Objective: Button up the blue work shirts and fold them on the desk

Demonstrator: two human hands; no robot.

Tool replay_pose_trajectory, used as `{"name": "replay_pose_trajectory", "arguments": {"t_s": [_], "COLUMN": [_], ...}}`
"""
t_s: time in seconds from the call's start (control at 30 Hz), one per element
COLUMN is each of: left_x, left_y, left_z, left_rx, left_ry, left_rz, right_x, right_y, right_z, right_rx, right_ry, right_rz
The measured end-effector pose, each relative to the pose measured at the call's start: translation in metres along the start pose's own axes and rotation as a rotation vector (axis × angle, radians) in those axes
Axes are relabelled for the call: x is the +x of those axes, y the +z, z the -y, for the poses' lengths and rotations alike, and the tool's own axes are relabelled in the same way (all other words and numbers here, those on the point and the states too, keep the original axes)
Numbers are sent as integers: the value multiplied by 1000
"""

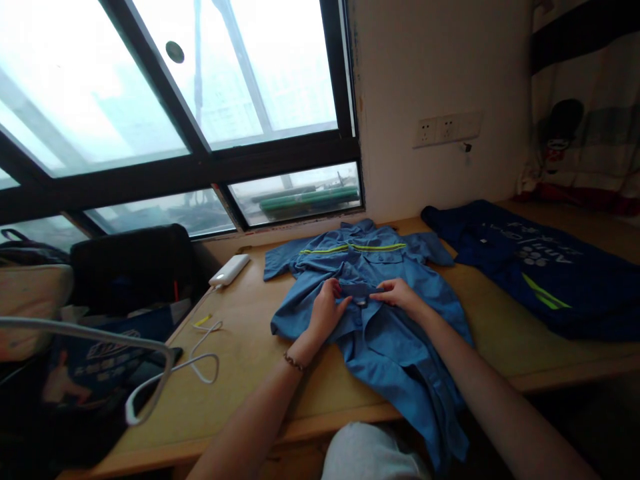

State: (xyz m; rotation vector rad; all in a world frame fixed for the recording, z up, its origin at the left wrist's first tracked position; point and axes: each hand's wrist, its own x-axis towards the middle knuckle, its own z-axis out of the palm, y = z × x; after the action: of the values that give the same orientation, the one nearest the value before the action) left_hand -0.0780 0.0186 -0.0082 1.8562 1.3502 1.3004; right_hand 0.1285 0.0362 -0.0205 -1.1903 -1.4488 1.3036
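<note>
A blue short-sleeved work shirt (385, 259) with a yellow-green stripe across its chest lies spread on the wooden table, its collar toward the window. Over its lower part is more blue cloth, seemingly a second shirt (400, 360), with a collar and a small pale label at the neck. This cloth trails over the table's front edge. My left hand (326, 308) pinches the left end of that collar, and my right hand (399, 297) grips the right end. Both hands are closed, with the collar stretched between them. Some fingertips are hidden by folds.
A dark blue garment (530, 267) with white print lies at the table's right. On the left are a white power bank (230, 269) and its looping cable (205, 360). Bags (133, 267) crowd the left side. The wooden table (240, 387) meets the window wall.
</note>
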Motion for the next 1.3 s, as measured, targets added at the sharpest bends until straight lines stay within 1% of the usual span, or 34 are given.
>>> {"name": "replay_pose_trajectory", "arguments": {"t_s": [0.03,0.07,0.17,0.2,0.23,0.37,0.47,0.53,0.6,0.7,0.8,0.83,0.9,0.97,1.03,1.1,1.13,1.27,1.3], "left_x": [-1,-1,-4,-5,-6,-9,-9,-10,-11,-12,-11,-10,-7,-5,-4,-5,-5,-7,-8], "left_y": [-2,-3,-3,-3,-2,-1,-3,-4,-4,-1,1,1,-1,-3,-4,-3,-2,3,4], "left_z": [-5,-10,-18,-18,-18,-13,-12,-12,-12,-12,-11,-12,-14,-16,-19,-19,-18,-15,-15], "left_rx": [17,26,78,114,157,274,277,257,174,-74,-299,-349,-420,-468,-521,-572,-587,-585,-580], "left_ry": [5,10,34,54,79,175,167,115,7,-269,-514,-569,-647,-692,-716,-733,-740,-765,-770], "left_rz": [18,80,362,428,468,511,546,549,538,544,546,531,485,447,427,412,404,385,382], "right_x": [-1,-2,-4,-4,-4,-8,-12,-15,-16,-16,-13,-11,-8,-6,-6,-7,-8,-9,-9], "right_y": [1,1,0,0,1,4,8,10,13,18,21,20,19,17,17,19,21,25,26], "right_z": [2,3,3,3,3,8,13,16,16,13,6,4,-1,-3,-3,-1,0,6,7], "right_rx": [19,39,113,139,165,264,301,319,314,215,9,-88,-330,-577,-719,-698,-635,-232,-127], "right_ry": [31,49,51,49,49,50,35,29,27,30,62,64,11,-107,-232,-284,-273,-120,-87], "right_rz": [27,38,47,54,65,129,169,197,227,295,336,318,217,77,-9,6,15,-66,-62]}}
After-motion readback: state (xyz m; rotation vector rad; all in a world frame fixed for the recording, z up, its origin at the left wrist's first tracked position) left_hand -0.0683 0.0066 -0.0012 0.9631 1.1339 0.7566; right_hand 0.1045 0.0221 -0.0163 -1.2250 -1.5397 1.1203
